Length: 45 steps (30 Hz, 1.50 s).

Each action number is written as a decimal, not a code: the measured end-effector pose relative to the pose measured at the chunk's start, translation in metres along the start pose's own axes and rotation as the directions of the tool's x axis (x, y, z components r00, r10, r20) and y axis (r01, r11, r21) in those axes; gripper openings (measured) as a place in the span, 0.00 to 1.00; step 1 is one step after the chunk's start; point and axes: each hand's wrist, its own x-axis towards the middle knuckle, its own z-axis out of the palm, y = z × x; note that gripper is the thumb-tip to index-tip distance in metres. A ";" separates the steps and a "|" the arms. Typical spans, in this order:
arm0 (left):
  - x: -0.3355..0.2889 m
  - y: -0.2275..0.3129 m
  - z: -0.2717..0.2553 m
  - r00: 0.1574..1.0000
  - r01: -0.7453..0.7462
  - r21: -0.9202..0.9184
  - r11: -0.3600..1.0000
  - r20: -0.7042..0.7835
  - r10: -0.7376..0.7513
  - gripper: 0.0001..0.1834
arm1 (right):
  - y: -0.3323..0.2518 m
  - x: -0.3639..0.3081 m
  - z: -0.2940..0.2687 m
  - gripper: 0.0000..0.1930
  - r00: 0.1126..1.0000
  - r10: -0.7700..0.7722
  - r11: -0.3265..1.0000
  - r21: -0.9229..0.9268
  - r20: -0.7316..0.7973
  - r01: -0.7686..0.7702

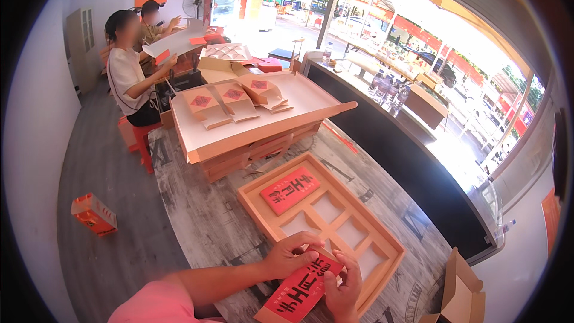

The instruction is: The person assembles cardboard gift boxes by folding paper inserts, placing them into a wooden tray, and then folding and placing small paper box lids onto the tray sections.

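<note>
Both my hands are on a small brown cardboard box with a red printed face (296, 296), held over the near edge of the table. My left hand (293, 256) closes on its far end, fingers curled over the edge. My right hand (345, 284) grips the same end from the right side, with the thumb bent toward the printed face. Just beyond my hands lies a shallow brown tray (272, 178) divided into compartments. A similar red-faced box (290, 190) lies in its far left compartment; several other compartments show only a white bottom.
Farther off, a large white-lined tray (233, 134) tops a stack, with several brown boxes (236, 100) on it. A person (128, 78) sits at the left, another beyond. An open carton (460, 293) stands near right. An orange bag (94, 214) stands on the floor.
</note>
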 end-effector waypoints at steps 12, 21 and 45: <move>-0.004 0.010 0.011 0.992 0.112 -0.055 0.992 0.069 -0.108 0.28 | 0.009 -0.004 -0.011 0.17 0.977 0.211 0.927 0.322 -0.028 -0.191; -0.005 0.003 -0.001 0.983 0.178 -0.086 0.980 0.066 -0.173 0.21 | 0.011 0.001 -0.005 0.14 0.965 0.263 0.884 0.403 -0.005 -0.238; 0.001 0.012 0.016 0.824 -0.567 0.386 0.728 0.242 0.513 0.53 | 0.024 -0.004 0.005 0.09 0.784 0.618 0.546 0.746 -0.052 -0.381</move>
